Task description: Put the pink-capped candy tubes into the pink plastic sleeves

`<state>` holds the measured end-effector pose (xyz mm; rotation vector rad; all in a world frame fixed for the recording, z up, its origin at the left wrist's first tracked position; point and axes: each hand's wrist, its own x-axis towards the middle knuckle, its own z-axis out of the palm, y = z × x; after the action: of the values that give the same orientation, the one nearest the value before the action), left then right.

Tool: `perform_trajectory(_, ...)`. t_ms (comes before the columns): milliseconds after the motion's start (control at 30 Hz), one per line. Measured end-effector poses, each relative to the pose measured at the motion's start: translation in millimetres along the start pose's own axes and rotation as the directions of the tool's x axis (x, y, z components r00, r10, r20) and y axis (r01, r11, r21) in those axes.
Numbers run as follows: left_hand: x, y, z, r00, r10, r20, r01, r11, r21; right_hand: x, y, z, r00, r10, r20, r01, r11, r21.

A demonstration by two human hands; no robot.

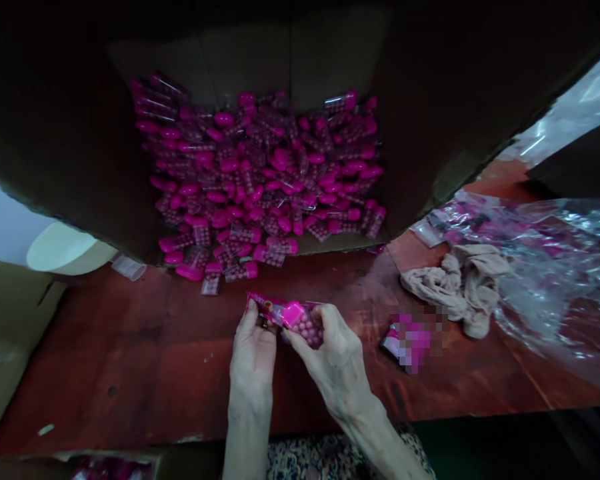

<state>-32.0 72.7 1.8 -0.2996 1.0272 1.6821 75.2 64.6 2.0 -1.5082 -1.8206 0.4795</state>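
Note:
Above the red table's front part, my right hand point(333, 347) grips a clear container point(307, 327) with a bright pink cap and pink balls inside. My left hand point(255, 340) is closed on a pink and clear wrapper point(263, 305), close against the capped end of the container. Part of the wrapper is covered by the fingers. Beyond both hands, a heap of similar pink-capped containers point(250, 180) spills from a large cardboard box point(330, 60) lying open towards me.
On the red table point(130, 347), a beige cloth point(480, 277) and a partly pixelated pink packet point(407, 343) lie to the right, beside clear plastic bags point(555, 287). A pale bowl point(67, 250) stands left, near a small clear container point(129, 267).

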Motion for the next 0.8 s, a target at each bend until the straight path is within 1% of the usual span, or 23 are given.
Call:
perform_trajectory(100, 0.8, -2.0, -1.8, 1.0, -0.001, 0.015, 0.001, 1.0, 0.018, -1.5, 0.0, 0.1, 1.0, -0.006, 0.016, 0.005, 1.0, 0.005)
perform_trajectory(167, 0.5, -3.8, -2.4, 0.999, 0.016, 0.042, -0.018, 0.999, 0.044, -1.5, 0.5, 0.2, 1.0, 0.0, 0.006, 0.0, 1.0, 0.01)
perform_trajectory(333, -3.2, -7.7, -0.6, 0.991, 0.059, 0.12, -0.078, 0.983, 0.164, -1.2, 2.0, 0.2, 1.0, 0.016, -0.011, -0.015, 0.998, 0.053)
perform_trajectory(400, -4.3, -9.3, -0.1, 0.991, 0.061, 0.12, -0.084, 0.976, 0.2, -1.5, 1.4, 0.3, 0.998, 0.065, 0.012, -0.066, 0.992, 0.11)
perform_trajectory(467, -4.6, -11.2, -0.3, 0.992, 0.049, 0.119, -0.075, 0.971, 0.228, -1.2, 0.3, -0.1, 0.987, 0.145, 0.064, -0.154, 0.969, 0.191)
perform_trajectory(500, -4.5, -12.1, -0.7, 0.992, 0.038, 0.12, -0.066, 0.968, 0.242, -0.8, -0.3, -0.6, 0.976, 0.192, 0.104, -0.211, 0.949, 0.234)
perform_trajectory(567, -4.0, -13.8, -1.3, 0.992, 0.026, 0.124, -0.057, 0.964, 0.259, 0.4, -0.6, -2.1, 0.938, 0.278, 0.204, -0.333, 0.888, 0.317)
perform_trajectory(633, -3.7, -15.3, -1.5, 0.99, 0.024, 0.136, -0.06, 0.961, 0.269, 1.5, 0.2, -3.8, 0.899, 0.327, 0.292, -0.423, 0.819, 0.387)
perform_trajectory(700, -4.0, -16.7, -1.0, 0.987, 0.025, 0.157, -0.069, 0.956, 0.284, 1.3, 1.8, -4.7, 0.879, 0.343, 0.331, -0.462, 0.785, 0.414)
perform_trajectory(800, -4.9, -18.0, 0.0, 0.985, 0.043, 0.165, -0.096, 0.939, 0.331, -2.1, 3.7, -4.1, 0.89, 0.348, 0.293, -0.442, 0.816, 0.372)
